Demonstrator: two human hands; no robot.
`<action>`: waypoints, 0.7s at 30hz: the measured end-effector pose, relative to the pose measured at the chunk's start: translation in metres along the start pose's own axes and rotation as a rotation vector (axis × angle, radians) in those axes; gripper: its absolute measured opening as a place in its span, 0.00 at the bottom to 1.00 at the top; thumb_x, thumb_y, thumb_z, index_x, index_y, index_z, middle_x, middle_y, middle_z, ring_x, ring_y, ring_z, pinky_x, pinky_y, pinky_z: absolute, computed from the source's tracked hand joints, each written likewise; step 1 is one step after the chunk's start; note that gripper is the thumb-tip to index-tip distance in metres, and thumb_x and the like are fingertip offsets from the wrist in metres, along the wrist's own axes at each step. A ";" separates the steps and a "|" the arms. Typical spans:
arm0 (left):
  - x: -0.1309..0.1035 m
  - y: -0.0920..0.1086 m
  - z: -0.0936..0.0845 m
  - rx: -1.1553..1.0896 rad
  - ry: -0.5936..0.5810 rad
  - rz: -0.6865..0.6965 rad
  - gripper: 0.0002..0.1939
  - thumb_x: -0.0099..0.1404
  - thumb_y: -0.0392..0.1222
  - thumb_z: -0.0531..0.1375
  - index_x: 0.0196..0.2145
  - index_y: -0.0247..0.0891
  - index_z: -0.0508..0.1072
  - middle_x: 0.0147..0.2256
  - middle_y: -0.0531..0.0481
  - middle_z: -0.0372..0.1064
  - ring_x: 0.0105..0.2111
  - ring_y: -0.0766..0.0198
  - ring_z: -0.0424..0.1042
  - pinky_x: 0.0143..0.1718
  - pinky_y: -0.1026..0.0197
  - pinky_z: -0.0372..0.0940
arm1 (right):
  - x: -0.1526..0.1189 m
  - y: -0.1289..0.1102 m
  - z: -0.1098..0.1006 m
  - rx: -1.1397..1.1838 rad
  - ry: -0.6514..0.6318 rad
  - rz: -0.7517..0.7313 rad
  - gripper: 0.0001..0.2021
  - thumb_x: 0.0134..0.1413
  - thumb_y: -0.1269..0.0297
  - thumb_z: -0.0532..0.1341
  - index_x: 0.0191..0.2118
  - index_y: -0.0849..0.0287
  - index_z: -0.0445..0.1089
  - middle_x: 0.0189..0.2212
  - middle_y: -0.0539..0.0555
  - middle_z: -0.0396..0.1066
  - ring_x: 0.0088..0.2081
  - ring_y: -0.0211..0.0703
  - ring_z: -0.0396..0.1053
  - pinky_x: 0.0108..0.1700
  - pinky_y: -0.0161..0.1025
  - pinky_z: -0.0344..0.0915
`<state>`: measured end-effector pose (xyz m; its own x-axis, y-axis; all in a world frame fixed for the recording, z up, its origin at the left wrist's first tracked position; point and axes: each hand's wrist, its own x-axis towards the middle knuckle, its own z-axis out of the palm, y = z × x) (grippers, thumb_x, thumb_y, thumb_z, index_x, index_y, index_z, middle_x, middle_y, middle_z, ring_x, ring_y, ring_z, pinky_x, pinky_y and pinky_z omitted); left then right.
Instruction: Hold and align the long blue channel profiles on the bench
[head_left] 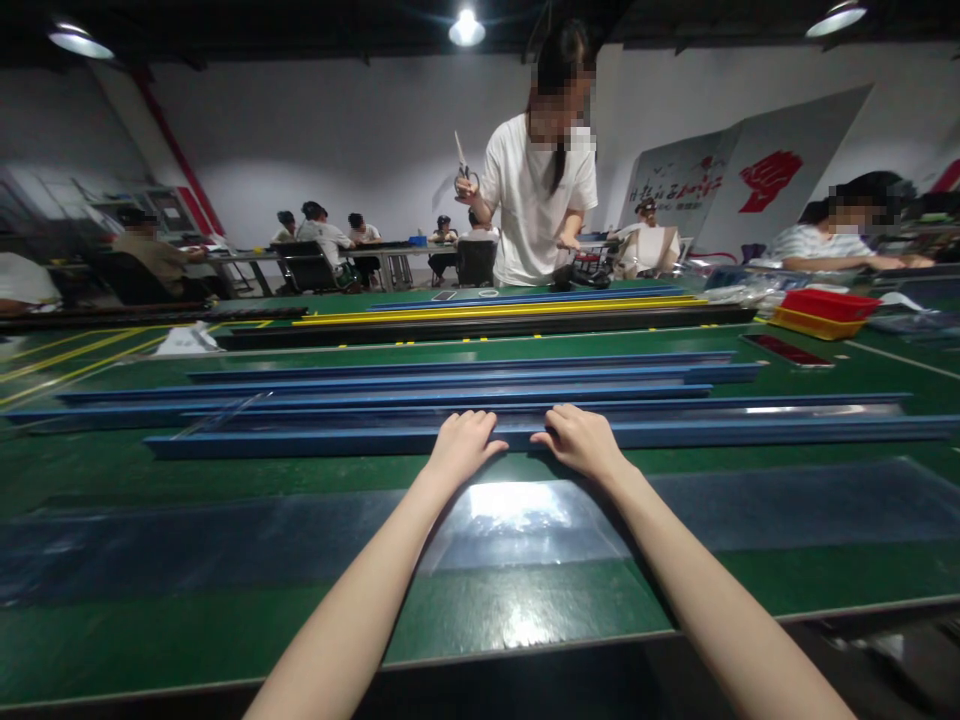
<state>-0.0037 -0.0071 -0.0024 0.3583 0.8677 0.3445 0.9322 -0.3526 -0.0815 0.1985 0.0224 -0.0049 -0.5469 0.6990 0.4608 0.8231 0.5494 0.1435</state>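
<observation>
A long blue channel (pixel 337 441) lies across the green table, with clear film (pixel 810 411) inside its right part. My left hand (pixel 465 443) grips the channel near its middle, fingers over the wall and thumb on the front side. My right hand (pixel 581 438) holds the same channel a little farther right, fingers curled over it. Between the two hands a short stretch of the channel shows. Closer to me, a wide strip of clear plastic film (pixel 225 545) lies flat beneath my forearms, shining under the light.
More blue channels (pixel 375 383) lie just behind, then yellow and black strips (pixel 487 316). Red and yellow trays (pixel 825 310) sit at the right. Across the table a person (pixel 525 210) stands holding scissors (pixel 463 165). Other people sit farther back. The table's front edge (pixel 525 650) is near me.
</observation>
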 end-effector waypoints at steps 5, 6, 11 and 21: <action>-0.001 -0.001 -0.001 0.002 0.022 0.002 0.15 0.59 0.53 0.56 0.36 0.37 0.65 0.37 0.48 0.70 0.38 0.59 0.67 0.37 0.60 0.56 | 0.000 0.001 -0.006 0.001 -0.057 0.030 0.17 0.56 0.53 0.50 0.29 0.60 0.66 0.29 0.55 0.69 0.33 0.40 0.64 0.28 0.35 0.46; -0.001 -0.001 -0.001 -0.002 0.028 0.001 0.16 0.59 0.53 0.56 0.37 0.37 0.65 0.37 0.49 0.70 0.38 0.59 0.67 0.37 0.60 0.56 | -0.001 0.003 -0.007 -0.003 -0.067 0.040 0.16 0.55 0.52 0.51 0.29 0.60 0.66 0.29 0.55 0.69 0.33 0.40 0.65 0.28 0.35 0.46; -0.001 -0.002 0.000 -0.014 0.040 0.016 0.16 0.59 0.53 0.56 0.38 0.38 0.65 0.38 0.48 0.69 0.39 0.59 0.66 0.38 0.60 0.56 | -0.007 0.014 -0.013 -0.028 -0.091 0.090 0.16 0.53 0.52 0.52 0.27 0.58 0.67 0.29 0.54 0.70 0.31 0.41 0.65 0.27 0.35 0.46; 0.000 -0.002 -0.002 -0.023 0.020 0.012 0.15 0.59 0.51 0.56 0.38 0.38 0.66 0.38 0.48 0.68 0.40 0.58 0.65 0.39 0.59 0.56 | -0.016 0.028 -0.009 -0.053 -0.055 0.112 0.16 0.53 0.53 0.51 0.27 0.59 0.66 0.29 0.54 0.69 0.32 0.41 0.64 0.28 0.35 0.47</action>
<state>-0.0057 -0.0074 -0.0007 0.3681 0.8564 0.3621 0.9264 -0.3711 -0.0642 0.2319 0.0226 -0.0001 -0.4580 0.7794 0.4275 0.8854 0.4431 0.1406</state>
